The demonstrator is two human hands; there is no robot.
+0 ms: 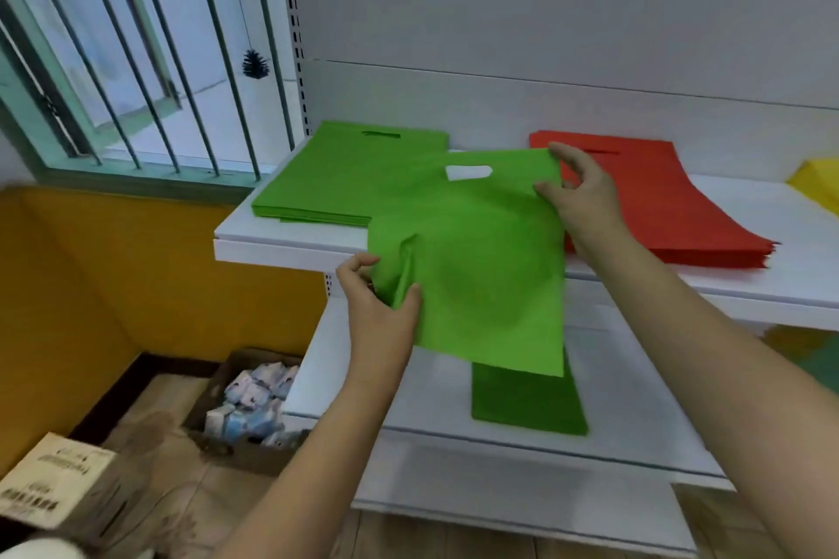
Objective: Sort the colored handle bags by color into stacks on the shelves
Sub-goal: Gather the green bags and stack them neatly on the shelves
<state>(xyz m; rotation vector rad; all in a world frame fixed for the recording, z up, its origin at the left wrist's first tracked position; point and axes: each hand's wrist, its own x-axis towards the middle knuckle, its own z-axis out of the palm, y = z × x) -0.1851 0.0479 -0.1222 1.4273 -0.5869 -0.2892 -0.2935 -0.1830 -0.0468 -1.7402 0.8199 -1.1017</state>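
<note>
We saw a light green handle bag (476, 259) held up flat in the air in front of the upper shelf (281, 236), its cut-out handle hole toward the top and its lower left edge creased. Behind it on that shelf lay a neat green stack (327, 177) at the left end, a red stack (658, 204) further right overhanging the shelf edge, and a yellow stack (817, 184) at the far right. A darker green bag (526, 404) lay flat on the lower shelf (408, 413).
</note>
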